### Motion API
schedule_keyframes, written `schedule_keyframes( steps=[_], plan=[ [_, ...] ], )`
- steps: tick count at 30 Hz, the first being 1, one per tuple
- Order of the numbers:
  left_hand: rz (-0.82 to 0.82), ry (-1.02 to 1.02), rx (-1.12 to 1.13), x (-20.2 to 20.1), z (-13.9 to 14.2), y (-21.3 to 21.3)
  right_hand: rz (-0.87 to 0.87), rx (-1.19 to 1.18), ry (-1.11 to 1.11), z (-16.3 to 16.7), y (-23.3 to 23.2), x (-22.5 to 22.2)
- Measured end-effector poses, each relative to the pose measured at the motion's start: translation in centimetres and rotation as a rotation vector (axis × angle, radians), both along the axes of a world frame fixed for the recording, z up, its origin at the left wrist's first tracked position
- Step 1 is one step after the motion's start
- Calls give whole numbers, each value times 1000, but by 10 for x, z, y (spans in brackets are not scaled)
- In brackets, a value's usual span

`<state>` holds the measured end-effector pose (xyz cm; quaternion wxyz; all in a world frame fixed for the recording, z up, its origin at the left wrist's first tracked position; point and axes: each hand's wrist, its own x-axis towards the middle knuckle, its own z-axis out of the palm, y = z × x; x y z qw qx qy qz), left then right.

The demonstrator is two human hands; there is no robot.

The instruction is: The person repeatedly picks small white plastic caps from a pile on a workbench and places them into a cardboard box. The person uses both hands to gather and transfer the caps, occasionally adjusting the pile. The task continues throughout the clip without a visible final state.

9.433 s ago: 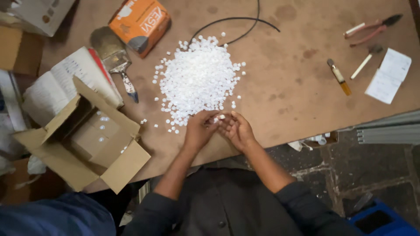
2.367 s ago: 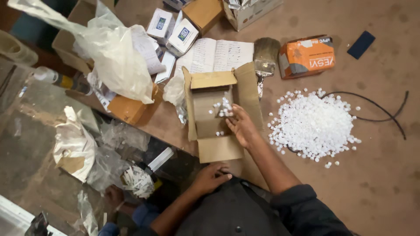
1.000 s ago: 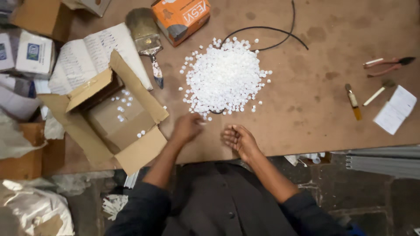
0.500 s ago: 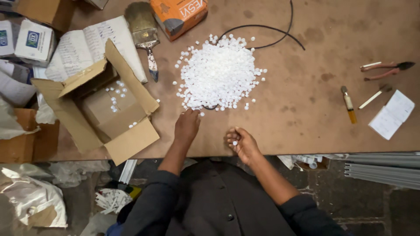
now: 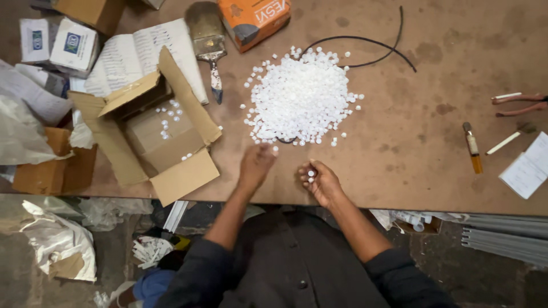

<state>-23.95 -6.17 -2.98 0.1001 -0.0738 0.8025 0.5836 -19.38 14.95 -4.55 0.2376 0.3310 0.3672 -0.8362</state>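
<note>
We see a heap (image 5: pixel 301 100) of small white plastic caps, round and smooth, piled on a matte brown board table (image 5: pixel 434 165) stained with darker patches. Our left hand (image 5: pixel 257 164) reaches to the near edge of the heap, palm down; it is blurred, and we cannot tell whether its fingers are spread or pinching. Our right hand (image 5: pixel 321 181) rests near the table's front edge, well short of the heap, its fingers curled loosely around a couple of white caps (image 5: pixel 311 173) cupped in the palm.

To the left lies an open cardboard box (image 5: pixel 157 134), its flaps creased and splayed, with a scatter of the same caps on its floor. Beyond it sits an open book (image 5: pixel 137 57) of printed pages, and beside that a worn paintbrush (image 5: pixel 206 40) with dusty bristles and a dark handle. An orange carton (image 5: pixel 254 20) stands at the top, and a thin black cable (image 5: pixel 365 43) curves around the heap's far side. At the right lie red-handled pliers (image 5: pixel 519 102), a small tube (image 5: pixel 472 147) with amber liquid, and a paper slip (image 5: pixel 528 168).
</note>
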Motion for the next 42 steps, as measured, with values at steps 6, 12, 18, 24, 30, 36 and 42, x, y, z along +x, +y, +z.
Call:
schedule_keyframes(
  steps=[6, 12, 18, 24, 30, 36, 42],
  plan=[
    [-71, 200, -967, -53, 14, -52, 92, 107, -42, -6, 5, 24],
    [-154, -73, -1221, -87, 25, -56, 14, 148, -87, -14, 24, 61],
    [-84, -4, -1082, -78, 16, -57, -78, 99, -106, -16, 38, 73],
    [-74, 226, -616, -43, 6, -37, -129, -68, -41, -10, 31, 46],
    [-345, -128, 154, 13, 12, 21, -141, -97, -66, 3, 14, 16],
    [-235, 63, -40, 35, 17, 28, -78, -86, 50, 5, 11, 12],
    [-255, -20, 44, 41, 13, 35, -64, -125, 16, -4, 9, 24]
  ],
)
